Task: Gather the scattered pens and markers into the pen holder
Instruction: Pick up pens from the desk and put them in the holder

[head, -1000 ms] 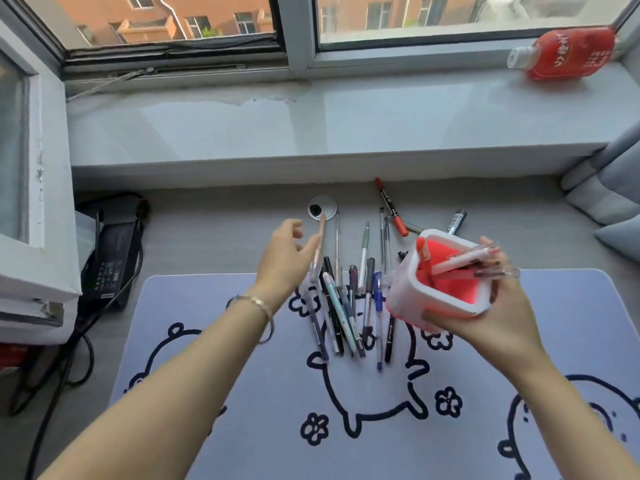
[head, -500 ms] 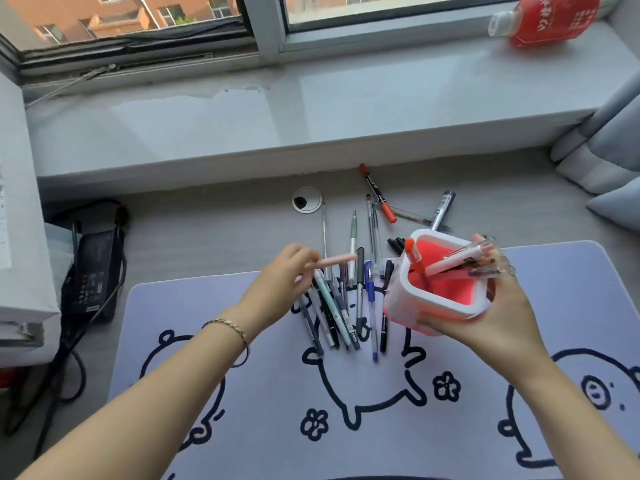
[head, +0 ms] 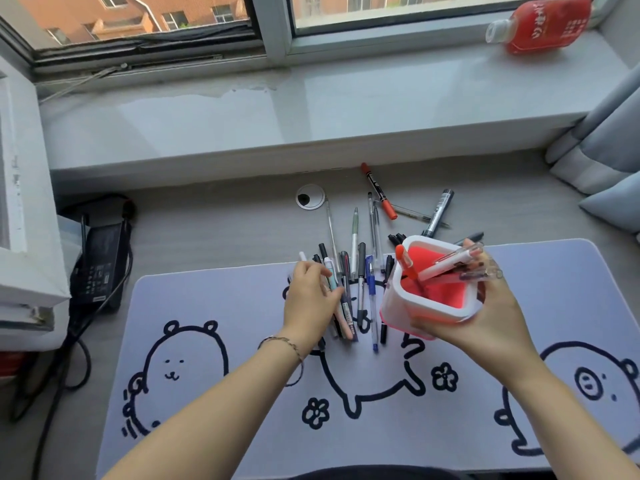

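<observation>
Beside a sunlit window, a grey desk carries a pale mat printed with cartoon animals, where a person sorts writing tools. Their right hand is wrapped around a white pen holder with a red interior, gripping its wall and tilting its mouth up and toward the left; a few pens, among them a pink-barrelled one, already lean inside. Their left hand rests palm-down on the near end of a loose bundle of pens, fingers curled narrowly onto the barrels, though whether any pen is actually pinched cannot be told. Lying just left of the holder, the bundle has its long axes running away from the person, roughly parallel to the left hand's fingers, so the left hand is plainly the nearer one for the coming pickup. Farther back, a red marker and a black marker lie apart on bare desk, near a round cable grommet. Half a second earlier the left hand was raised, holding a single pinkish pen toward the holder; now it has dropped onto the bundle, while the holder has stayed tilted in the right hand.
</observation>
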The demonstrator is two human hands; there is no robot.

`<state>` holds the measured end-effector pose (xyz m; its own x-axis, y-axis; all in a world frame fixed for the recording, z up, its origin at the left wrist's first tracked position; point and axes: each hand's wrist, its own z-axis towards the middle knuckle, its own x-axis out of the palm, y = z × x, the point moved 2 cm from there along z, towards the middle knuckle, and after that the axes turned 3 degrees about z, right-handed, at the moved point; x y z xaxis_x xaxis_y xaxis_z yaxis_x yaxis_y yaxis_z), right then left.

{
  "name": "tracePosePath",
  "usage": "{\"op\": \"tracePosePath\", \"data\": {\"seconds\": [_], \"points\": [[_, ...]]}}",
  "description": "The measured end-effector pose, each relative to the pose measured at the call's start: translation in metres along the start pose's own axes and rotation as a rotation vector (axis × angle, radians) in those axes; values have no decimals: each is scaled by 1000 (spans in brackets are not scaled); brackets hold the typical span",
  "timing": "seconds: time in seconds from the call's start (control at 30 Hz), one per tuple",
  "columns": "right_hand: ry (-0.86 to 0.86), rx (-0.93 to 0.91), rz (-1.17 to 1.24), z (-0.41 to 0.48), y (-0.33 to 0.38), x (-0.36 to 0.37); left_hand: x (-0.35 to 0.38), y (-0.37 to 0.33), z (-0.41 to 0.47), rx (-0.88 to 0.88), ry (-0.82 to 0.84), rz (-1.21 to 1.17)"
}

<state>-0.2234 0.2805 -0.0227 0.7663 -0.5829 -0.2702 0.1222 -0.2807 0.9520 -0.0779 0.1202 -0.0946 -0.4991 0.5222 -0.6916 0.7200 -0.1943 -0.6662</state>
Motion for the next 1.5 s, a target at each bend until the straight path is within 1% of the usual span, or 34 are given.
{"op": "tracePosePath", "data": {"seconds": [0.1,0.17,0.33,0.4,0.47,0.5,0.53,0.6,0.63,0.7,0.77,0.8,0.83,0.9,0.93,1.0,1.07,1.17,1.27,1.33,1.4,1.43,1.47,1.5], "points": [[10,19,-25,-1,-3,1,4,-13,5,-144,-66,-60],[16,32,-24,-2,-5,1,7,-16,8,-201,-56,-65],[22,27,-45,-5,-3,1,5,-20,14,-265,-1,-47],[18,23,-74,-6,-3,0,-4,-25,13,-333,2,-168],[17,29,-86,-7,-3,-1,-21,-33,8,-364,-35,-362],[19,31,-89,-8,-3,0,-33,-40,4,-320,-64,-461],[22,33,-98,-9,-2,2,-47,-48,-3,-229,-111,-571],[36,31,-127,-11,-1,7,-77,-68,-21,16,-216,-802],[50,24,-133,-11,-1,11,-90,-79,-32,132,-244,-889],[83,5,-146,-13,1,21,-104,-96,-51,309,-257,-989],[114,-15,-151,-14,4,32,-100,-107,-66,425,-264,-964],[123,-26,-148,-14,6,36,-94,-108,-71,446,-257,-930],[131,-39,-142,-14,8,40,-84,-107,-75,432,-239,-918],[146,-58,-118,-14,11,44,-70,-105,-80,312,-211,-984],[150,-60,-111,-14,11,45,-66,-102,-82,265,-228,-1019],[135,-59,-149,-16,10,46,-66,-100,-83,280,-274,-1027],[105,-61,-189,-19,8,47,-63,-94,-80,319,-251,-935],[82,-90,-226,-25,11,47,-49,-75,-76,350,-134,-713],[89,-166,-314,-31,13,48,-37,-61,-82,480,-49,-442],[101,-152,-328,-34,11,47,-31,-59,-86,541,32,-328],[91,-91,-304,-35,6,42,-32,-60,-89,589,97,-302],[72,-62,-289,-34,4,37,-35,-59,-88,587,97,-333],[55,-41,-282,-33,2,33,-39,-56,-85,546,65,-374],[40,-26,-281,-31,2,28,-42,-50,-79,459,5,-393]]}}
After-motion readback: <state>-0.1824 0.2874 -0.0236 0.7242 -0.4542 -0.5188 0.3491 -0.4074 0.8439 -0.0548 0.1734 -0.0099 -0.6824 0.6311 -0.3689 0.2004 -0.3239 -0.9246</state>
